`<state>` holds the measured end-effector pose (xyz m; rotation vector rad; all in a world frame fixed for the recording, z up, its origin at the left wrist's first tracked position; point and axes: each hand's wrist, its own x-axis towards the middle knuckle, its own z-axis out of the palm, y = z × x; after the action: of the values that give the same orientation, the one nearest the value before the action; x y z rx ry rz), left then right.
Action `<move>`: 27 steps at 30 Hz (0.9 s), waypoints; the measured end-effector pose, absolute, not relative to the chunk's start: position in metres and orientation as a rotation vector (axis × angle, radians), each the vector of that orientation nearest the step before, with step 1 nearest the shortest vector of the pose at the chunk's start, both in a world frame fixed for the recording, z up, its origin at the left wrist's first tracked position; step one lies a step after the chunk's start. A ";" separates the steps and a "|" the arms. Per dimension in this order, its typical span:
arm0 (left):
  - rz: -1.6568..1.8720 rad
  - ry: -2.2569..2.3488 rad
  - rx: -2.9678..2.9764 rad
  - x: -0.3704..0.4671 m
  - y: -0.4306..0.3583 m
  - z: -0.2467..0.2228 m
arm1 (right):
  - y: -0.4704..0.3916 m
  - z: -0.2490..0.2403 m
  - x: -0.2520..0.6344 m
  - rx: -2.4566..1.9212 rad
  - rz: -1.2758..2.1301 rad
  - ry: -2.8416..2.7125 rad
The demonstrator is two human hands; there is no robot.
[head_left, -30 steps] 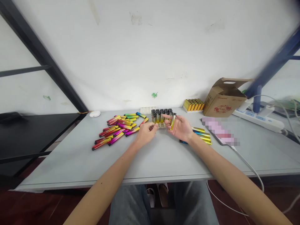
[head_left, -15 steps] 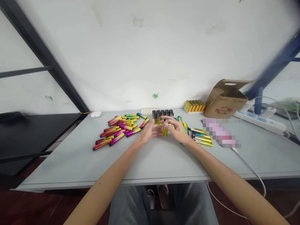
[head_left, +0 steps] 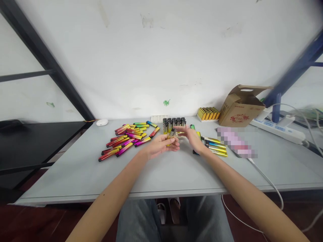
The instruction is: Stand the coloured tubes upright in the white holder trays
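On the left of the surface [head_left: 75,174], shiny coloured sticks [head_left: 129,136] lie in a loose pile, perhaps for easy reach by the left hand [head_left: 159,146]. That hand grips a yellowish lighter [head_left: 172,133], tilted, dark top up, likely to keep its upper end exposed. Behind it, black-topped lighters [head_left: 174,121] stand close together, probably for mutual support. The right hand [head_left: 193,138] holds nothing visible, fingers stretched beside the lighter's top; contact cannot be told. Further right, metallic sticks [head_left: 217,148] lie roughly side by side, perhaps for neatness.
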<state>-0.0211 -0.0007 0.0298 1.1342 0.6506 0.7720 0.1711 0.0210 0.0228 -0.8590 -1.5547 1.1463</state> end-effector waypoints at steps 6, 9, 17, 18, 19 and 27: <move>0.920 0.685 1.059 -0.025 0.001 0.035 | 0.025 0.040 0.186 -0.666 1.611 -1.145; 0.953 0.702 1.026 -0.027 0.003 0.035 | 0.025 0.045 0.192 -0.653 1.647 -1.078; 0.991 0.736 0.960 -0.029 0.013 0.029 | 0.037 0.041 0.208 -0.718 1.556 -0.934; 1.012 0.752 0.975 -0.028 0.013 0.029 | 0.039 0.040 0.210 -0.731 1.541 -0.925; 1.026 0.767 0.994 -0.028 0.013 0.029 | 0.040 0.040 0.211 -0.743 1.529 -0.918; 1.057 0.970 1.195 -0.025 0.012 0.025 | 0.044 0.036 0.213 -0.767 1.499 -0.882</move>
<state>-0.0246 0.0124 0.0246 1.1951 0.9697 1.0571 0.2127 0.0440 0.0364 -0.7666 -0.8819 1.4989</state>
